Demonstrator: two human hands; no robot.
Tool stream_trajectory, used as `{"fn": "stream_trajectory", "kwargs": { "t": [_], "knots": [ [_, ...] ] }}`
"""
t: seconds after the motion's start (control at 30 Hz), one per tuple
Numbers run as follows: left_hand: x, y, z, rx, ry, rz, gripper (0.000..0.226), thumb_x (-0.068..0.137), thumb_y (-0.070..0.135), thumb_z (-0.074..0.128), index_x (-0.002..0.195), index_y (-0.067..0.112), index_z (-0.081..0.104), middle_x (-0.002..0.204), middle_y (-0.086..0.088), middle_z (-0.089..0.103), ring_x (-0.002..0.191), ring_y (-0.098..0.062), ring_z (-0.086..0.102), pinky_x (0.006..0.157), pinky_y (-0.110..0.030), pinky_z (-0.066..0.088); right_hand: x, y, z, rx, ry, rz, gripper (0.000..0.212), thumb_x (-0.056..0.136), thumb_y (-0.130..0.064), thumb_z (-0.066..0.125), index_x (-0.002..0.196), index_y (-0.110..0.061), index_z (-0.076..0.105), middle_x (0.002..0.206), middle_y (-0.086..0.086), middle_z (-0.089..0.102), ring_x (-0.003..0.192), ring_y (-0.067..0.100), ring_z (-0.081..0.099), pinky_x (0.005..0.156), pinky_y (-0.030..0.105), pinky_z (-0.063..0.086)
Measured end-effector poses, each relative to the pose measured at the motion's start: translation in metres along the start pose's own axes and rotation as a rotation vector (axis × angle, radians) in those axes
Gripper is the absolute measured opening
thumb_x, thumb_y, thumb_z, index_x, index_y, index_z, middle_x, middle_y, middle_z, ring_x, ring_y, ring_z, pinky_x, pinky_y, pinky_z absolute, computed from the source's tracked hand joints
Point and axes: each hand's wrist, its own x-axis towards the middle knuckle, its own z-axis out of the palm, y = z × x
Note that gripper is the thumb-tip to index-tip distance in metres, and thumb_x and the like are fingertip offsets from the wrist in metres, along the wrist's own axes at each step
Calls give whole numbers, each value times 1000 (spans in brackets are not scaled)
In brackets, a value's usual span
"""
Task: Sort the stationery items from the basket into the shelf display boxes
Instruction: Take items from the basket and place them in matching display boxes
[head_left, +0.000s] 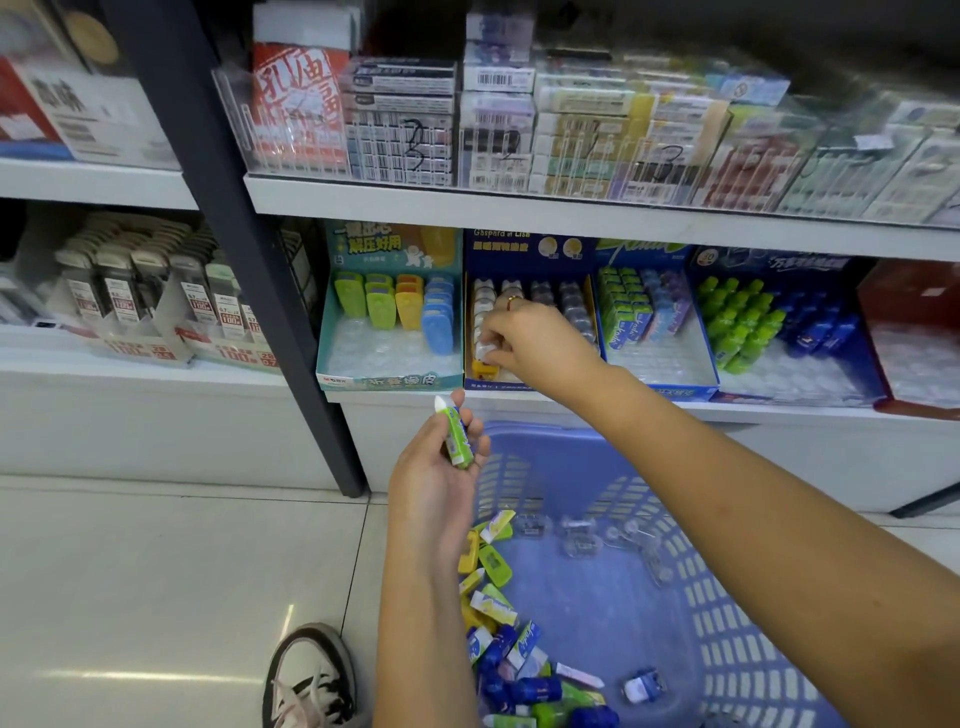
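Low in the frame, a blue basket (727, 623) sits on the floor with a pile of small packets (519, 660) along its left side; a shoe (311, 675) is at lower left. Just above the basket's far rim, the left hand (436, 467) curls round a green stick (458, 436), white tip up. Farther in, at centre frame, the right hand (530, 338) reaches into the dark blue box (524, 249), fingertips pinching a small white piece (485, 352) by the box's left wall. A teal box (389, 382) sits just left, with open floor at its front. A dark post (249, 260) stands left of that, and a shelf edge (519, 208) runs above.
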Motion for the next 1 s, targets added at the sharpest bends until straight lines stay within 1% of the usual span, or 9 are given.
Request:
{"fn": "stream_trajectory", "kwargs": {
  "t": [0.1, 0.23, 0.4, 0.5, 0.6, 0.67, 0.8, 0.9, 1.0],
  "knots": [
    [0, -4, -2, 90, 5, 37, 23, 100, 14, 41, 111, 10, 61, 99, 0, 69, 95, -12, 66, 85, -27, 49, -3, -1, 4, -21, 33, 1, 19, 90, -19, 57, 106, -10, 60, 110, 14, 58, 91, 33, 58, 76, 43, 51],
    [1, -5, -1, 110, -35, 51, 20, 100, 15, 44, 113, 11, 59, 103, -2, 73, 102, -14, 68, 85, -27, 53, -5, -2, 5, 38, 45, 36, 14, 88, -17, 59, 97, -8, 63, 105, 15, 59, 90, 34, 58, 76, 43, 50],
    [-3, -5, 9, -1, 12, 41, 16, 97, 11, 50, 106, 1, 60, 102, -12, 69, 93, -21, 71, 78, -28, 59, -4, -6, 0, 88, 6, 91, 22, 89, -13, 58, 109, -6, 66, 118, 15, 56, 103, 31, 57, 88, 41, 47],
    [-7, -5, 15, -25, 23, 9, 13, 96, 11, 52, 95, 2, 61, 97, -15, 65, 91, -23, 69, 85, -32, 56, -30, -8, -4, 369, 106, 140, 27, 91, -17, 58, 117, -10, 63, 120, 7, 53, 102, 20, 57, 90, 34, 46],
    [-8, -11, 22, -8, 13, -72, 19, 97, 17, 50, 101, 2, 61, 97, -13, 65, 97, -22, 65, 88, -33, 52, -79, -6, -7, 805, 142, 180, 22, 86, -34, 66, 106, -26, 66, 98, -12, 63, 81, 5, 61, 75, 24, 51],
    [-9, -18, 28, -19, 7, -134, 20, 96, 19, 51, 102, 2, 60, 97, -13, 65, 104, -24, 62, 90, -31, 50, -108, -4, -6, 939, 130, 166, 22, 79, -31, 74, 98, -35, 66, 96, -13, 66, 81, 5, 62, 76, 20, 52],
    [-10, -38, 43, -14, -40, -201, 19, 93, 21, 55, 89, 5, 63, 77, -6, 70, 83, -15, 66, 77, -23, 56, -129, 7, -2, 842, 338, 164, 26, 81, -17, 73, 94, -38, 63, 95, -9, 63, 76, 4, 61, 75, 18, 51],
    [-9, -50, 59, 64, -115, -166, 21, 94, 21, 54, 99, 3, 65, 88, -9, 74, 86, -16, 71, 74, -23, 58, -131, 25, -9, 814, 470, 206, 22, 83, -15, 69, 97, -32, 64, 94, -13, 65, 79, 2, 62, 75, 16, 51],
    [-5, -66, 79, 371, -174, -59, 22, 96, 20, 53, 110, 5, 62, 103, -9, 71, 94, -15, 70, 80, -21, 56, -130, 60, -23, 796, 608, 291, 18, 83, -17, 70, 95, -27, 63, 88, -14, 68, 81, 3, 64, 76, 14, 51]
  ]
}}
